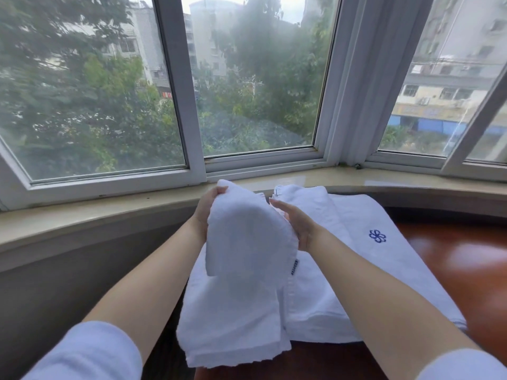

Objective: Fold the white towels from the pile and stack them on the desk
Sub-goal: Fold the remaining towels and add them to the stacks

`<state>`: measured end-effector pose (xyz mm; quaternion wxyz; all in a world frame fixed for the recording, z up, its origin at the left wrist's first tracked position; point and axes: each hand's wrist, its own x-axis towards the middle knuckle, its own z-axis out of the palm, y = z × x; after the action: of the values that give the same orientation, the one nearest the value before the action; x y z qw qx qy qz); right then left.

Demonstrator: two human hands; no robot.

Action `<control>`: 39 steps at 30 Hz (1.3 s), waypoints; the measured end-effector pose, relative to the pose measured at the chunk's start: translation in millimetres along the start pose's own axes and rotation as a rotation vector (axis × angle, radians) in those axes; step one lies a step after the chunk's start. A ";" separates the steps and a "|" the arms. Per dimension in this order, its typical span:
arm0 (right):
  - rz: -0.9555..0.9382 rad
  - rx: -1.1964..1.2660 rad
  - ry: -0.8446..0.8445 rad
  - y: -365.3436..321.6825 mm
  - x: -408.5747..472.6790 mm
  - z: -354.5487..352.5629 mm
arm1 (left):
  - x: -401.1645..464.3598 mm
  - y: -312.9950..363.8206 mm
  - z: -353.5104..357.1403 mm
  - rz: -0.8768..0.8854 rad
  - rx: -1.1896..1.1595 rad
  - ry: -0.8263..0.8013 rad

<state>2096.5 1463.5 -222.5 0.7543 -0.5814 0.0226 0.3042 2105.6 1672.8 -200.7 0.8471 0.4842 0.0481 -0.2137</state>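
Sleeved forearms [153, 272] lift a folded white towel [241, 270]: left hand [204, 212] pinches its 12 o'clock edge, right hand [297, 223] lies flat-fingered against its 3 o'clock edge

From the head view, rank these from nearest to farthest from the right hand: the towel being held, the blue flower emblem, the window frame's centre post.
1. Held towel: touching the right hand, on its left.
2. Blue flower emblem: to its right, on the flat towel on the desk.
3. Window frame's centre post: well beyond, up and left.
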 end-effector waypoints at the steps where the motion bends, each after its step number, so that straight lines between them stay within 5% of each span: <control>1: -0.025 0.000 0.007 -6.4 0.0 -4.7 | 2.5 3.5 0.6 -0.003 0.013 -0.034; 7: -0.127 -0.020 -0.085 -25.8 -13.8 -27.4 | 35.7 -4.4 -21.8 -0.220 0.028 0.007; 11: 0.062 -0.390 0.091 -9.7 -1.3 -38.4 | 55.3 -9.8 -35.2 -0.279 0.158 0.176; 14: 0.024 -0.274 0.268 -12.8 0.1 -52.4 | 72.6 -9.9 -34.1 -0.204 0.227 0.295; 17: -0.014 -0.150 0.131 -20.2 -5.9 -77.6 | 94.9 -5.1 -34.0 -0.047 0.155 0.334; 21: 0.365 -0.555 0.021 -2.5 -14.5 -84.4 | 113.4 -1.7 -37.8 -0.052 0.175 0.286; 30: 0.123 -0.297 0.349 -32.6 -35.2 -97.2 | 125.5 9.7 30.5 0.062 0.207 0.141; 39: 0.015 -0.158 0.433 -40.4 -121.4 -179.1 | 161.0 -15.2 174.4 0.259 0.195 -0.045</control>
<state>2074.6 1245.9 -198.4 0.6818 -0.6902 0.1641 0.1787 2223.1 1468.7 -167.5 0.8175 0.5613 -0.0546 -0.1173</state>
